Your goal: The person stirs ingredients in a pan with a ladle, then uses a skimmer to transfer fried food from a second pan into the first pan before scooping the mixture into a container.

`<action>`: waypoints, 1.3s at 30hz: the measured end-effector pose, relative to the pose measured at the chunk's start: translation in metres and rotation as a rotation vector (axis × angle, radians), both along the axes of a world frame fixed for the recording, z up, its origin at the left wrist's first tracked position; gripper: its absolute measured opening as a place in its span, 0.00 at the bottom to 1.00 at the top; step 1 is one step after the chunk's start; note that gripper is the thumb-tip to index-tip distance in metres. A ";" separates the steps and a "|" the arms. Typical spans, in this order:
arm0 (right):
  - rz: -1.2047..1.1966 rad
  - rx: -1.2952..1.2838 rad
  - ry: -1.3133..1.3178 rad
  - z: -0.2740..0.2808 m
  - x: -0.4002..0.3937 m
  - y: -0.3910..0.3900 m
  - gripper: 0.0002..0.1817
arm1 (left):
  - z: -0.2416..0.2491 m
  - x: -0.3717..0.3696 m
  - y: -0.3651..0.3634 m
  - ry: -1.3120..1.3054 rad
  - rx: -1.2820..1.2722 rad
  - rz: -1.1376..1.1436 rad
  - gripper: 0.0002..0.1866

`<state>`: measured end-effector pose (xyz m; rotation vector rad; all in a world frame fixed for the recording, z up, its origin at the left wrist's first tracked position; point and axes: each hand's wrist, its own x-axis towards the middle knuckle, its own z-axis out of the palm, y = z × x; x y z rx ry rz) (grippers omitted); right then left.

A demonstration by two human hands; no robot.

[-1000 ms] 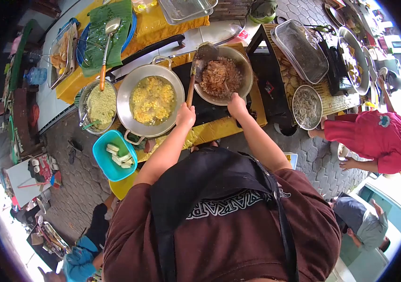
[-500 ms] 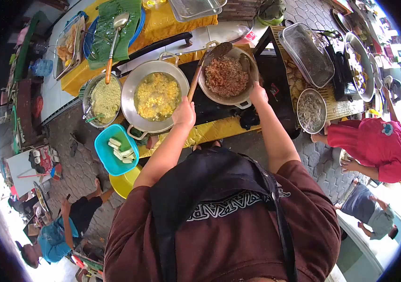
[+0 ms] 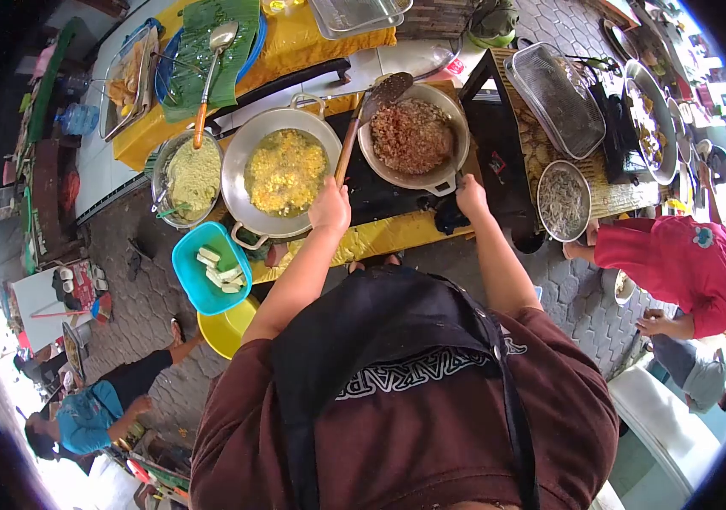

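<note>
My left hand (image 3: 330, 207) is closed around the wooden handle of a skimmer (image 3: 394, 86). Its dark perforated head hangs over the far left rim of a pan (image 3: 445, 175) holding reddish-brown crumbly food (image 3: 412, 136). My right hand (image 3: 472, 199) is closed near that pan's right side, by its near handle; a small dark part shows at the fingers, and I cannot make out what it is. Left of the skimmer handle sits a wide wok (image 3: 234, 183) with yellow pieces frying in oil (image 3: 286, 172).
A bowl of pale green batter (image 3: 192, 180) and a turquoise basin (image 3: 188, 283) with white pieces stand left. A ladle (image 3: 210, 81) rests on banana leaf. At right are a wire basket (image 3: 558, 102) and a bowl of whitish food (image 3: 564, 200). People are on both sides.
The spatula that stood in the reddish-brown food has left the pan. My right hand has shifted down, off the pan's rim. The skimmer has tilted slightly left; people at both sides have moved.
</note>
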<state>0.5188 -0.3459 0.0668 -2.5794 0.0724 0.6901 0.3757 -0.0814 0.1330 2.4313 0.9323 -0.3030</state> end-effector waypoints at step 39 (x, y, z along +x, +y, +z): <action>-0.278 0.458 0.299 -0.032 -0.016 0.039 0.14 | -0.023 0.004 -0.003 0.007 -0.043 -0.052 0.15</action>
